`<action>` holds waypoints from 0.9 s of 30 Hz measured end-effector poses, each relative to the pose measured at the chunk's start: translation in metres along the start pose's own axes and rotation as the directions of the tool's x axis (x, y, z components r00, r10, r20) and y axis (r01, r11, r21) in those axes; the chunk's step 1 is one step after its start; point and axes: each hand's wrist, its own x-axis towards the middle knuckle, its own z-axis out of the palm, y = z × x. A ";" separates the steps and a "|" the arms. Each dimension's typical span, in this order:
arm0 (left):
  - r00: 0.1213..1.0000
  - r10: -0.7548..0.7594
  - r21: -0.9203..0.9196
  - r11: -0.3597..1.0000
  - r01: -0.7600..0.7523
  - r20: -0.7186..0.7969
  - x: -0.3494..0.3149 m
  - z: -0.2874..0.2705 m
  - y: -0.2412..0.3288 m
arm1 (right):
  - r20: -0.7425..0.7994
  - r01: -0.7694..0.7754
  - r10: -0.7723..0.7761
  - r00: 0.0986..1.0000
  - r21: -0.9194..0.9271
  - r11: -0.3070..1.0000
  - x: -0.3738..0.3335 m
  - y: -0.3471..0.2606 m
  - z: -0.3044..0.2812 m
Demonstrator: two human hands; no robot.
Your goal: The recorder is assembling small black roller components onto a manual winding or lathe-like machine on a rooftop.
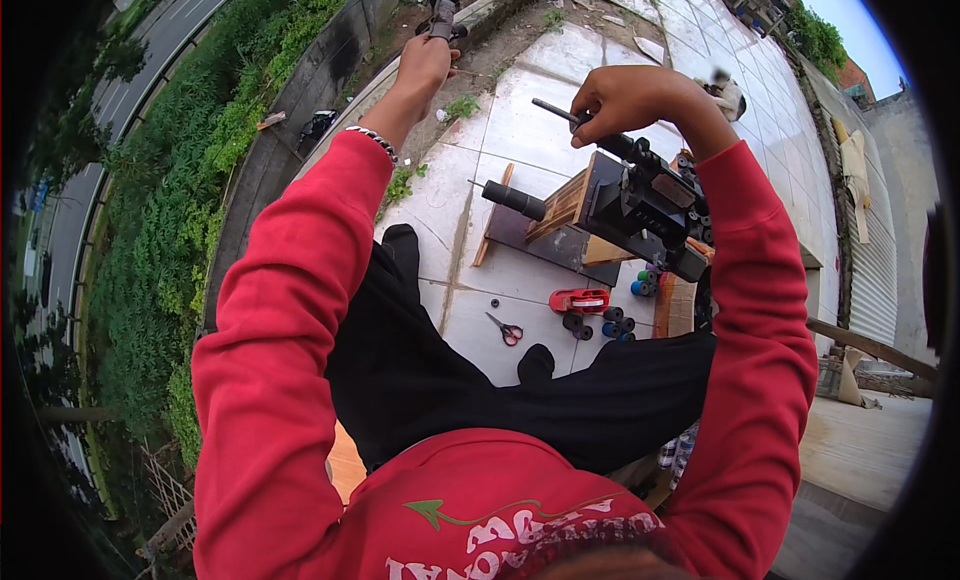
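Observation:
Far forward on the left, my left hand (428, 65) is closed round a grey-brown roll-like thing (442, 18); its exact kind does not show. My right hand (632, 98) reaches over a black machine (655, 200) and pinches a thin black rod (556, 110) at its top. From the machine's left side sticks out a dark cylinder (514, 199) with a thin pin at its end. Under it is a dark board with a slatted wooden piece (563, 202).
Scissors (508, 332), a red tool (580, 300) and several small dark, blue and green rolls (618, 325) lie on white tiles (465, 320) between my black-clad legs. A low wall (262, 195) runs along the left, with plants and a road beyond. Another person (728, 95) is farther off.

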 end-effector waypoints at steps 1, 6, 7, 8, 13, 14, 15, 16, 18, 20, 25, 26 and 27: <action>1.000 0.006 -0.002 1.000 -0.006 0.002 0.000 0.001 -0.001 | -0.018 0.000 0.000 1.000 -0.022 1.000 -0.002 0.002 0.001; 0.999 0.003 -0.047 0.999 -0.005 -0.043 0.002 0.003 -0.003 | -0.058 -0.015 0.009 0.998 -0.100 0.995 0.002 0.002 0.005; 0.999 0.018 -0.045 0.999 -0.019 -0.036 0.002 0.003 -0.003 | -0.045 -0.007 0.003 0.999 -0.095 0.995 0.001 0.003 0.003; 1.000 0.014 -0.046 0.999 -0.016 -0.024 0.002 0.003 -0.004 | -0.087 -0.016 0.007 0.996 -0.108 0.994 -0.001 0.004 0.002; 0.999 0.016 -0.063 0.998 -0.018 -0.038 0.001 0.007 -0.001 | -0.420 0.115 0.029 0.907 0.314 0.942 -0.006 0.014 -0.017; 0.999 -0.001 -0.061 0.998 -0.001 -0.036 0.000 0.009 0.001 | -0.409 0.119 0.023 0.912 0.320 0.940 -0.001 0.013 -0.016; 0.999 0.015 -0.054 0.998 -0.016 -0.035 0.000 0.011 0.002 | -0.463 0.250 -0.059 0.885 0.362 0.898 0.007 0.010 -0.015; 1.000 0.005 -0.033 0.999 -0.006 -0.014 0.000 0.014 0.003 | -0.510 0.336 -0.096 0.855 0.404 0.851 0.016 0.007 -0.012; 1.000 -0.005 -0.010 1.000 0.005 0.008 -0.001 0.019 0.003 | -0.470 0.372 -0.151 0.870 0.425 0.825 0.034 -0.001 -0.006; 0.999 0.027 -0.083 0.996 -0.028 -0.021 0.000 0.024 0.001 | -0.461 0.451 -0.234 0.856 0.442 0.776 0.052 -0.012 0.001; 0.998 0.042 -0.145 0.988 -0.047 -0.037 0.008 0.020 -0.006 | -0.453 0.509 -0.315 0.834 0.414 0.754 0.072 -0.025 0.003; 0.999 0.015 -0.160 0.987 -0.020 -0.032 0.010 0.018 -0.007 | -0.446 0.500 -0.310 0.840 0.411 0.763 0.073 -0.025 0.003; 0.999 0.035 -0.158 0.987 -0.040 -0.034 0.013 0.015 -0.007 | -0.401 0.507 -0.347 0.848 0.424 0.750 0.074 -0.024 0.003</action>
